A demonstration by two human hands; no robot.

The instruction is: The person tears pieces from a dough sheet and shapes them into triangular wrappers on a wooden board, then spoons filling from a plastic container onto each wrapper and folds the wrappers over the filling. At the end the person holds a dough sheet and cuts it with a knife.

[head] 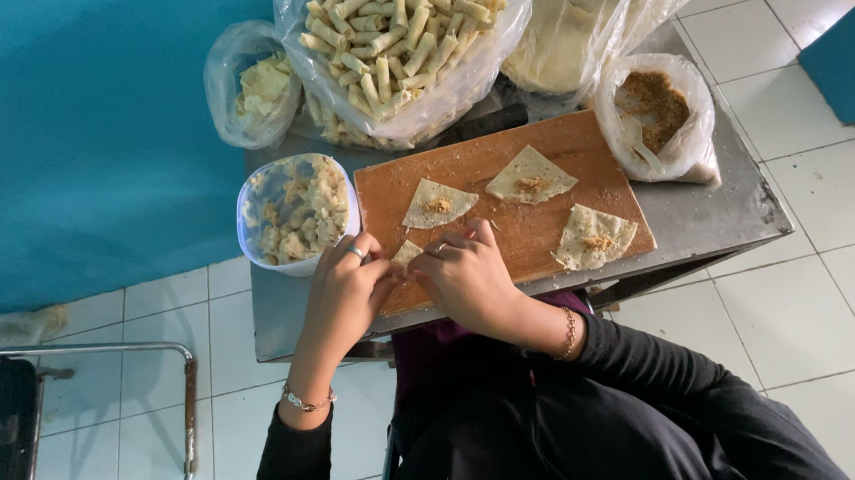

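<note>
Item: small pastry wrapper (406,254), at the near-left edge of the wooden board (547,232), pinched between both hands. Left hand (343,294) curled, fingers closed on the wrapper's left side. Right hand (468,277) curled likewise, fingertips gripping its right side. On the board beyond: three triangular wrappers (529,178) with filling. Left of the board: a white bowl (246,223) of scraps. Behind the board: a bag of finished rolls (396,42). Right of the board: a bag of brown filling (654,114). All stood on the metal bench (707,215).

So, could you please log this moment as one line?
left hand + right hand: rolling wrapper | board: three filled wrappers
</note>
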